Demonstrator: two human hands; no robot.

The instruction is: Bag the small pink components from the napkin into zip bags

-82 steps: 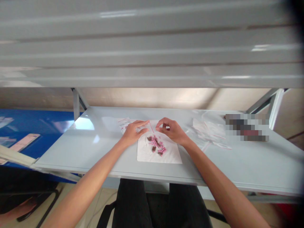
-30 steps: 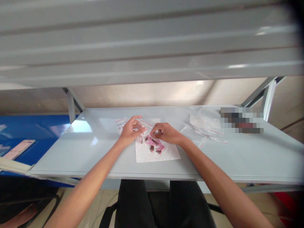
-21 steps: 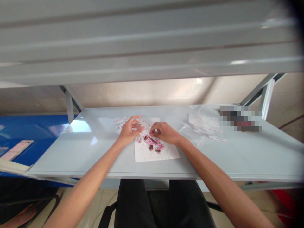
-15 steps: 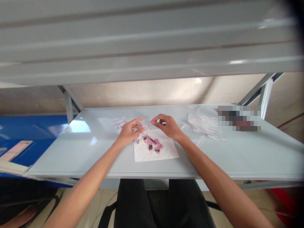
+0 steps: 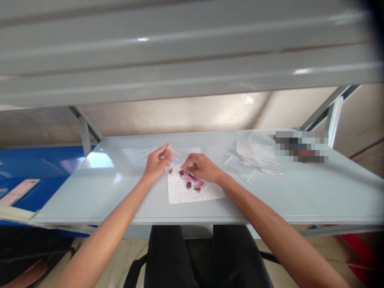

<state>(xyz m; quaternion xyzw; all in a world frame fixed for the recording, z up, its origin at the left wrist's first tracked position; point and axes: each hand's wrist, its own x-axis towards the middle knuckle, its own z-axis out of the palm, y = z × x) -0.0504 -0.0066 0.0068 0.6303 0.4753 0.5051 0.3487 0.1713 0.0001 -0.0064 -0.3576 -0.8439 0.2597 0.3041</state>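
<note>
My left hand [image 5: 156,162] is closed on a small clear zip bag [image 5: 174,154] with a red-edged seal; a dark brown piece shows near its lower end. Below and to the right lies a white sheet [image 5: 180,196], bearing a cluster of small pink beads [image 5: 198,185] and several dark brown pieces [image 5: 189,185]. My right hand [image 5: 199,166] reaches over the far side of this cluster, its fingertips pinched together at the pile. Whether anything is between them is too small to make out.
Another zip bag [image 5: 149,151] lies behind my left hand. Several flat clear zip bags [image 5: 255,160] are spread on the grey table [image 5: 300,196] to the right, near a pixelated patch. A grey shelf [image 5: 192,68] overhangs the table. At left, a phone-like object [image 5: 21,191] rests on a blue surface.
My right hand has come down and left, from above the sheet to the bead cluster. My left hand, with the zip bag, has shifted slightly left and up.
</note>
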